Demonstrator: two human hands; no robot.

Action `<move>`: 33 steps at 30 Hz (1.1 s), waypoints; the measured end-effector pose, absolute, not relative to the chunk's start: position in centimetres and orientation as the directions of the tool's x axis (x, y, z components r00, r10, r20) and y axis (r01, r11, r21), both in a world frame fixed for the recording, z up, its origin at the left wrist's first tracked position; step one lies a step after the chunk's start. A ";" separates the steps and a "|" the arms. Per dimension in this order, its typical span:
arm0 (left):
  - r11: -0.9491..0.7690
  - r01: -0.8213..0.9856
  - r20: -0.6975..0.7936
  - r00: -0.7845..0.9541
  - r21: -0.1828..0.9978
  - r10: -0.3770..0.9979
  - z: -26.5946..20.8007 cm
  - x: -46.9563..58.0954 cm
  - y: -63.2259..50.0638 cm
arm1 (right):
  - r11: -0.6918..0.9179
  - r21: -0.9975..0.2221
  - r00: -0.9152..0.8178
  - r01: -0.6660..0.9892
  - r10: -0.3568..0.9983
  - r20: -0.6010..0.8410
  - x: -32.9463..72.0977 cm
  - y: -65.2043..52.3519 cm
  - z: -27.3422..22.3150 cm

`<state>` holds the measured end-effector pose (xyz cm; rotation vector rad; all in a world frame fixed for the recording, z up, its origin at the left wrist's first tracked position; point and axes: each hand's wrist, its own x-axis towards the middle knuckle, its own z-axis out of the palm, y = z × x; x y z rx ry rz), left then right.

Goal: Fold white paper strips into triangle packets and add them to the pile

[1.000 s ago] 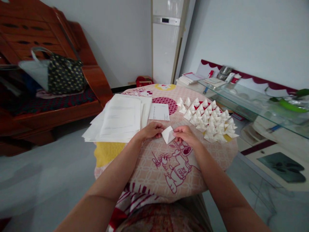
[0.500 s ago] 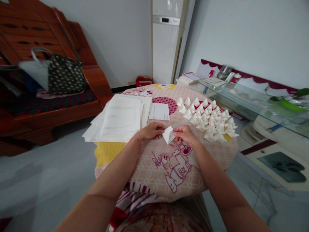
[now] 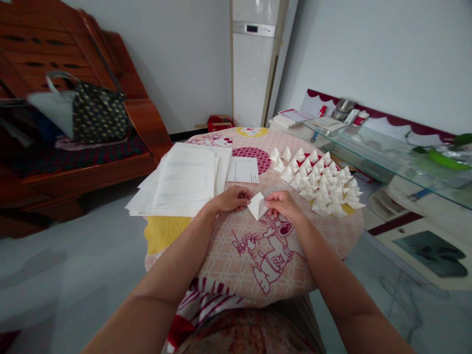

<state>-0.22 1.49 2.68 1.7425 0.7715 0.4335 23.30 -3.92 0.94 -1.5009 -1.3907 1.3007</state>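
Note:
Between my two hands is a small folded piece of white paper [image 3: 257,206], shaped like a diamond with a crease down it. My left hand [image 3: 235,198] pinches its left corner between thumb and fingers. On the opposite side, my right hand [image 3: 282,202] grips the right corner, fingers curled partly behind it. Many pointed folded paper shapes [image 3: 320,182] stand in rows to the right of my right hand. A small printed sheet [image 3: 243,170] lies flat just beyond my hands. Left of it is a stack of larger papers [image 3: 186,174].
A patterned pink cloth [image 3: 236,260] covers the round table. To the right stands a glass-topped cabinet [image 3: 398,157] with papers and small items on it. A wooden bench [image 3: 142,115] at left holds a dark patterned bag [image 3: 99,113]. A tall white appliance [image 3: 254,73] stands behind.
Almost nothing differs. Both hands keep their hold on the folded paper, which has shifted very slightly; the view has moved a touch.

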 end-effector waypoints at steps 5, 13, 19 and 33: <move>-0.221 0.300 -0.078 0.737 0.928 0.672 2.5 -0.2 1.4 | -0.174 -0.943 -0.080 0.284 0.976 -0.204 23.3 -3.9 0.9; -0.410 0.382 -0.020 0.751 0.829 0.660 3.0 0.0 0.8 | -0.178 -0.950 -0.082 0.256 0.975 -0.204 23.3 -3.9 1.0; -0.367 0.442 -0.041 0.683 0.819 0.730 3.2 0.4 0.7 | -0.174 -0.949 -0.081 0.263 0.976 -0.202 23.1 -4.1 1.2; -0.141 0.088 0.053 0.636 0.986 0.770 2.6 0.4 1.4 | 0.131 -0.986 -0.091 0.103 0.988 0.122 22.7 -4.4 2.8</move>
